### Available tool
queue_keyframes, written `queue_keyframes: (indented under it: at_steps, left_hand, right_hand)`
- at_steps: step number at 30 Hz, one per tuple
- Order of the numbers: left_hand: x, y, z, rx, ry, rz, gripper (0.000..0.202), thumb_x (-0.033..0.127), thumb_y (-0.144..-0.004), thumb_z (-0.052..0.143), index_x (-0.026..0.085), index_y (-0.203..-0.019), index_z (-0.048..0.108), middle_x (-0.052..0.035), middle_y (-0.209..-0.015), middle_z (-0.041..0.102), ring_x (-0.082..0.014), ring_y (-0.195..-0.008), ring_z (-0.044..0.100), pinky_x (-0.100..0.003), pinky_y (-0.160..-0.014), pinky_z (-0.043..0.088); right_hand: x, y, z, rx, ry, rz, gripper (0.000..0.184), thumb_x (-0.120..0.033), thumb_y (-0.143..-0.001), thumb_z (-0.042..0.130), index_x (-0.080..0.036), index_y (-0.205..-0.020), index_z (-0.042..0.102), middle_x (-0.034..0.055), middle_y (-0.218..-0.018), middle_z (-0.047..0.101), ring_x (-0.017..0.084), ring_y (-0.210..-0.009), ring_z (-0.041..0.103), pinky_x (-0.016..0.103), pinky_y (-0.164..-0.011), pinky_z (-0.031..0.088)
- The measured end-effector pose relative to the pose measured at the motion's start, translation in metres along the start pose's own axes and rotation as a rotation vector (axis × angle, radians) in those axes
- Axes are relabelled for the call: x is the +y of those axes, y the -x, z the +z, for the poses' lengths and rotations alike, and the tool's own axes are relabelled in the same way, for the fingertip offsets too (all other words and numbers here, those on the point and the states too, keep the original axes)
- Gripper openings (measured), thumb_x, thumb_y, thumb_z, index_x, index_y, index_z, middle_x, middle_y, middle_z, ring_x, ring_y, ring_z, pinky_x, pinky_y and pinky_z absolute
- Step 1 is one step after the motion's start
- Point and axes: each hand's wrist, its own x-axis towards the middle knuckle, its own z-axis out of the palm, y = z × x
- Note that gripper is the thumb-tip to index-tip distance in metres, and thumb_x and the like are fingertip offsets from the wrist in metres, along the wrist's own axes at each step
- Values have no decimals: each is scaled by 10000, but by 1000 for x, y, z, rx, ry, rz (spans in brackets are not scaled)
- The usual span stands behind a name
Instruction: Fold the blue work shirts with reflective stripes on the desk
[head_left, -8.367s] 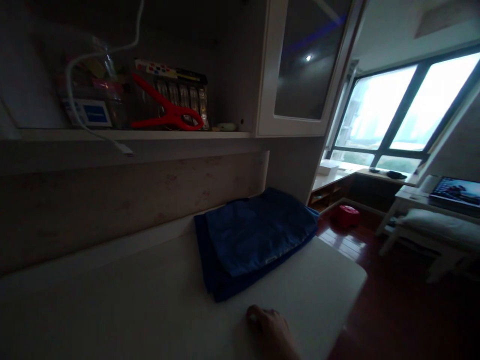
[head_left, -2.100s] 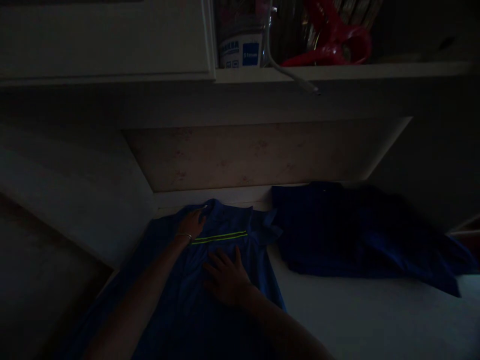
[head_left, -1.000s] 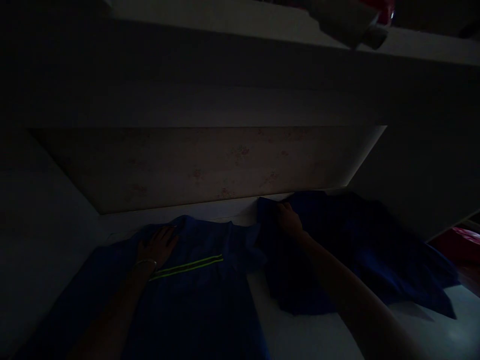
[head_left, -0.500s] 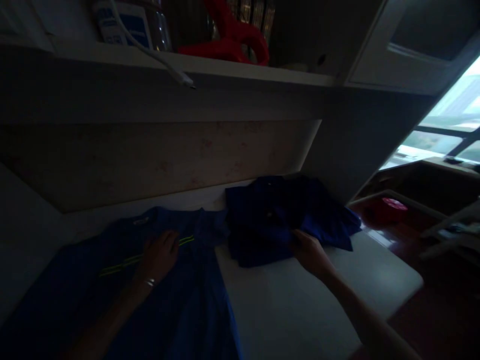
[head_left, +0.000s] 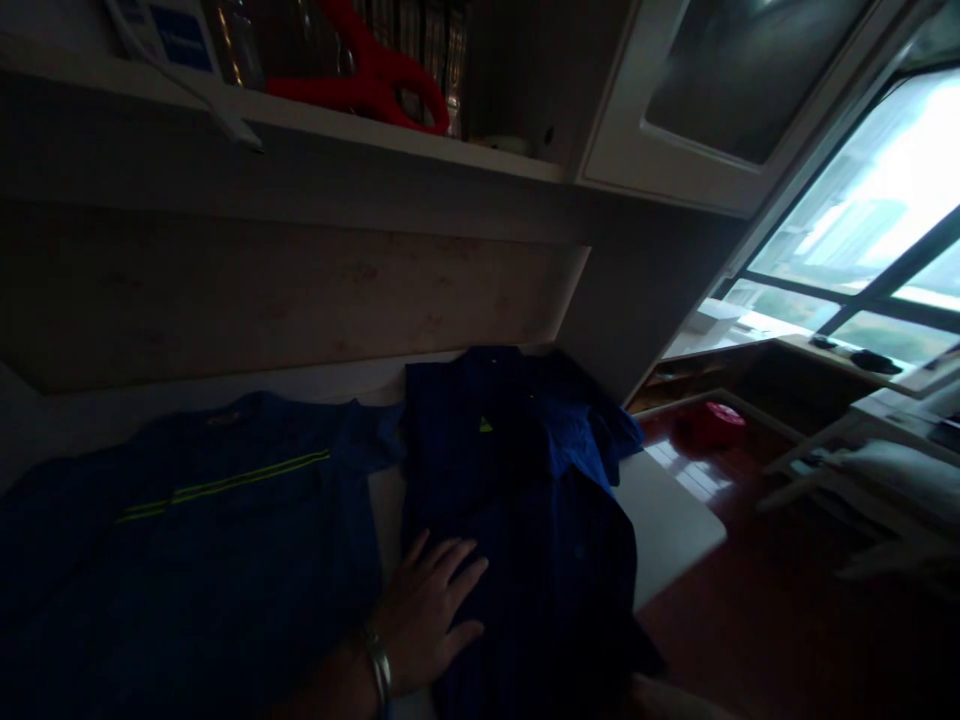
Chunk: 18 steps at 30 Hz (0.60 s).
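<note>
My left hand point(head_left: 429, 612), with a metal bracelet at its wrist, is open with fingers spread. It lies at the left edge of a dark blue button-up shirt point(head_left: 517, 500), which is spread lengthwise over the white table and has a small yellow-green mark on it. At the bottom edge, only a dim sliver of my right hand point(head_left: 671, 697) shows near the shirt's lower right corner; its fingers are lost in shadow. To the left, a blue T-shirt point(head_left: 247, 540) with yellow-green chest stripes lies flat, its sleeve touching or close to the darker shirt.
Above hangs a shelf point(head_left: 420, 148) holding red-handled scissors point(head_left: 375, 85), a clear container with a label and a white cable point(head_left: 217, 115). The white tabletop point(head_left: 675, 530) ends at a rounded corner on the right. Beyond are a red bucket-like object point(head_left: 712, 425) and a window point(head_left: 862, 220).
The dark blue shirt has gone from a bunched heap to lying opened out toward me. My left hand has moved right, off the T-shirt. My right hand has come down toward me. The view has swung right.
</note>
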Motion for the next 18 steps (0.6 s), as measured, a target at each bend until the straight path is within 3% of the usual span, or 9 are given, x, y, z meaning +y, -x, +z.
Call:
queue_keyframes:
  at_steps: [3,5,7,8,10,12,13,15,18]
  left_hand:
    - [0,-10,19,71,0,-154,479,416,-933,466,287,-1394,484,-79,-1453,516,-270,-1313,488,-543,-1132,363]
    - [1,-17,31,156,-17,-227,438,382,-950,421,251,-1353,531,-85,-1414,546,-264,-1288,501,-509,-1117,384]
    - [2,-22,41,217,-26,-265,449,386,-950,416,220,-1352,531,-97,-1403,548,-272,-1280,497,-506,-1109,387]
    - [3,-25,46,230,-30,-273,466,386,-943,436,209,-1367,514,-104,-1399,548,-279,-1276,495,-514,-1106,385]
    - [5,-28,54,230,-38,-272,480,362,-922,488,195,-1373,503,-112,-1381,560,-290,-1258,500,-529,-1091,388]
    - [7,-31,60,225,-47,-278,380,313,-922,495,202,-1276,578,-100,-1299,611,-279,-1197,532,-518,-1055,410]
    - [7,-33,62,224,-52,-285,304,285,-933,472,207,-1183,626,-89,-1230,640,-265,-1146,554,-498,-1023,430]
    - [9,-35,62,214,-65,-290,254,232,-950,416,214,-1009,663,-67,-1092,670,-242,-1047,581,-459,-949,459]
    - [16,-35,57,184,-46,-276,276,187,-958,374,221,-939,647,-47,-1004,673,-225,-967,591,-429,-874,471]
  right_hand:
    - [-14,-46,4,-90,198,-182,319,-492,-755,669,-292,-994,736,71,-924,723,241,-867,683,373,-780,559]
    - [-23,-91,15,90,440,-381,420,-488,-835,614,-261,-1183,667,106,-1240,639,279,-1169,575,449,-1026,436]
    - [-27,-135,27,289,651,-405,582,-489,-827,638,-237,-1344,549,130,-1465,458,336,-1347,400,543,-1114,296]
    - [-27,-154,32,327,727,-377,617,-481,-827,644,-238,-1379,512,132,-1501,412,354,-1370,361,572,-1110,275]
    - [-22,-179,36,316,799,-304,495,-461,-870,596,-257,-1320,561,116,-1460,465,348,-1320,424,557,-1059,330]
    - [-16,-187,29,304,738,-280,341,-460,-935,481,-242,-1123,665,101,-1293,602,291,-1165,557,455,-974,416]
    - [-13,-185,22,333,669,-270,369,-476,-956,422,-225,-1021,684,100,-1185,653,261,-1065,605,404,-918,444]
    - [-6,-170,4,424,507,-203,480,-549,-961,346,-201,-914,673,99,-978,699,233,-884,646,346,-794,469]
    - [10,-131,-23,524,291,-4,571,-674,-910,342,-201,-912,662,76,-825,706,243,-782,660,329,-672,469]
